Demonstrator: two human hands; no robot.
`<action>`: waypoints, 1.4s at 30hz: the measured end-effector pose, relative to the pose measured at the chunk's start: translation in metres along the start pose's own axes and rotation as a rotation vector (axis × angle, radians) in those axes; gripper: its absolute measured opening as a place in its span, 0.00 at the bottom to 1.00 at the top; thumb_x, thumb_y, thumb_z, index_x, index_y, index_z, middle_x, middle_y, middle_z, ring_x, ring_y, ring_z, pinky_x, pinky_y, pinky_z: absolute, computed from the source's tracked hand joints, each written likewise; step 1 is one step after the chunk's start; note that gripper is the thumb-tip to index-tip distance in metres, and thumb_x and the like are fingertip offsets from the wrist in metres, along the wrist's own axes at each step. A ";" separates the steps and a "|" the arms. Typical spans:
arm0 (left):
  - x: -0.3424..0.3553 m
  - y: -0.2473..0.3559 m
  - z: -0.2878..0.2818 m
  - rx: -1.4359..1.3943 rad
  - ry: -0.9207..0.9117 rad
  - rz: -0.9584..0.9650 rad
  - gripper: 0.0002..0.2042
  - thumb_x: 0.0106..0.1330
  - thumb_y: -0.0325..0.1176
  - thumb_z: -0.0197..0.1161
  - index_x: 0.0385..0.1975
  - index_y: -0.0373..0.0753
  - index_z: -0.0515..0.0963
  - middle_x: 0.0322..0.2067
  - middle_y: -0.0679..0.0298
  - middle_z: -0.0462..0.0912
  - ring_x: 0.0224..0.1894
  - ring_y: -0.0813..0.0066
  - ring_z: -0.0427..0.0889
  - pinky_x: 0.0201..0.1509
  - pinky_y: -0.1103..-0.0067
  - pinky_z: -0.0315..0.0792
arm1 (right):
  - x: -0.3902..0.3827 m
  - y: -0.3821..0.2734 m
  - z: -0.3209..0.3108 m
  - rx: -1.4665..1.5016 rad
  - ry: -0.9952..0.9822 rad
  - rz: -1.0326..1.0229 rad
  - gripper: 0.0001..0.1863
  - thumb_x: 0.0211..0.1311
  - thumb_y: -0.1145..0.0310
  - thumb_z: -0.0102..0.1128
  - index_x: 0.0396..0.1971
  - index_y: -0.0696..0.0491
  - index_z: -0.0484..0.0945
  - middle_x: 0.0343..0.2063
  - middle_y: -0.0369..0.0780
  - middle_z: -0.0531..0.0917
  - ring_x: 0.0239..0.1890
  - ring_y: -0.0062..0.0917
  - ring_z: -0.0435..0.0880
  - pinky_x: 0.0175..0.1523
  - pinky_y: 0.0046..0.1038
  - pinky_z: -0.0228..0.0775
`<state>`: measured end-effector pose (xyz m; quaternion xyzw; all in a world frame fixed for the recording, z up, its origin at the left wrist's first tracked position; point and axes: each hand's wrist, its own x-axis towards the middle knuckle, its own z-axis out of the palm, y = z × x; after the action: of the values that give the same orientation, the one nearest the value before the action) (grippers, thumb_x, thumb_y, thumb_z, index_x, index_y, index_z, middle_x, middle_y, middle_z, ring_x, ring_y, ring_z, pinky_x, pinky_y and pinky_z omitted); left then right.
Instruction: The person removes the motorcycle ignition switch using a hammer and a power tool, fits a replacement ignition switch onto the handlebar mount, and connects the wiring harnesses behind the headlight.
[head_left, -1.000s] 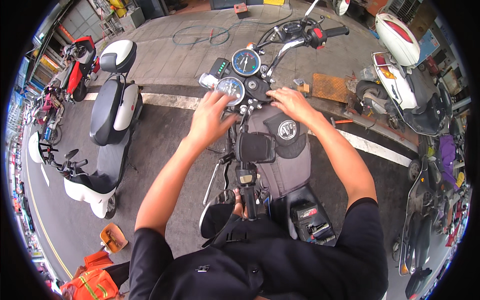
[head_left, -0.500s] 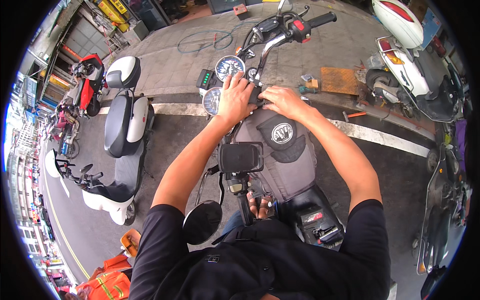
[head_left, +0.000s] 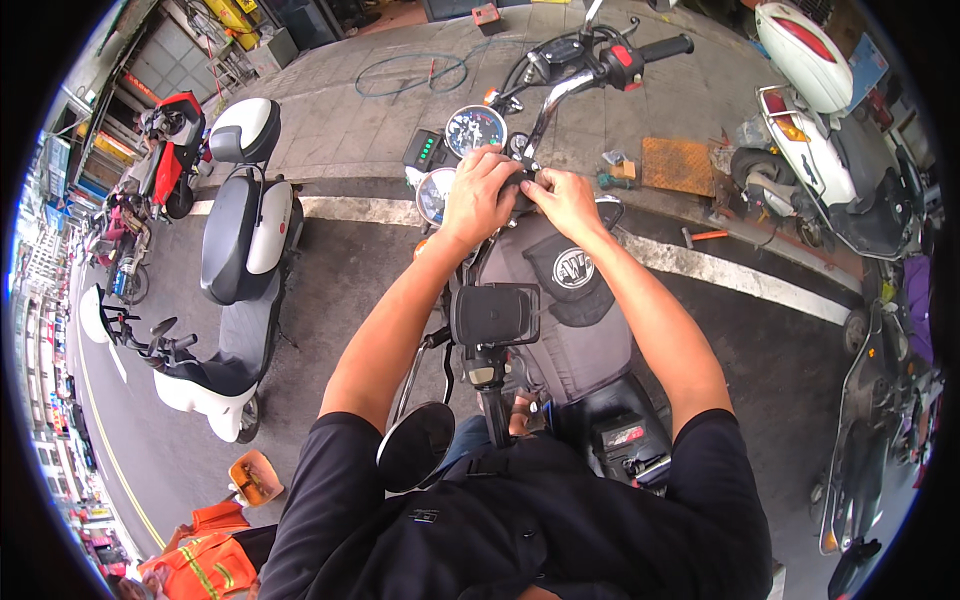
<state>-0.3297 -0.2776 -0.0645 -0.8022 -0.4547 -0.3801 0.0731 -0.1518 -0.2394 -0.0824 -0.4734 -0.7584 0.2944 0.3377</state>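
I stand over a motorcycle with a grey tank cover [head_left: 540, 345] bearing a black pad with a round emblem. My left hand [head_left: 480, 200] lies over the handlebar's centre beside two round gauges [head_left: 475, 131], its fingers bent round a dark part there. From the other side, my right hand [head_left: 565, 203] pinches with thumb and forefinger close to the left fingertips. What either hand grips is hidden by the fingers. A small black box with green lights [head_left: 425, 150] sits left of the gauges. The chrome handlebar [head_left: 548, 115] rises beyond my hands.
Near me are a black rectangular holder [head_left: 496, 315] and a round mirror [head_left: 415, 447]. Left stands a white scooter [head_left: 240, 235]; an orange container [head_left: 256, 478] is lower left. A hammer [head_left: 706, 235], a rusty plate [head_left: 678, 166] and another scooter [head_left: 830, 170] lie right.
My left fingers have drawn in from lying spread by the gauges to a bent grip. My right hand's fingers have closed into a pinch. The handlebar appears shifted slightly right in view.
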 end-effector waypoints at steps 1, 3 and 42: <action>0.000 0.002 -0.002 -0.069 0.076 -0.020 0.13 0.54 0.24 0.63 0.41 0.37 0.78 0.41 0.57 0.79 0.54 0.55 0.74 0.58 0.65 0.67 | 0.002 0.001 -0.003 0.029 -0.064 0.023 0.20 0.58 0.55 0.65 0.21 0.58 0.76 0.15 0.40 0.80 0.20 0.21 0.80 0.27 0.29 0.67; -0.004 0.002 -0.006 -0.117 0.150 -0.077 0.11 0.55 0.23 0.62 0.40 0.37 0.78 0.42 0.57 0.79 0.54 0.55 0.74 0.58 0.66 0.67 | -0.002 0.002 -0.005 0.087 -0.095 -0.007 0.20 0.57 0.54 0.65 0.22 0.58 0.78 0.16 0.40 0.80 0.21 0.26 0.81 0.29 0.31 0.68; -0.220 0.173 -0.079 -0.868 -0.141 -1.270 0.09 0.68 0.31 0.52 0.42 0.37 0.76 0.20 0.71 0.72 0.24 0.82 0.69 0.27 0.79 0.65 | -0.012 0.018 -0.034 -0.045 -0.283 -0.222 0.07 0.63 0.72 0.55 0.38 0.58 0.76 0.26 0.44 0.81 0.31 0.34 0.83 0.39 0.32 0.72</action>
<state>-0.3025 -0.5622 -0.1189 -0.3665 -0.6415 -0.4412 -0.5094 -0.1113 -0.2392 -0.0785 -0.3481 -0.8524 0.3016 0.2475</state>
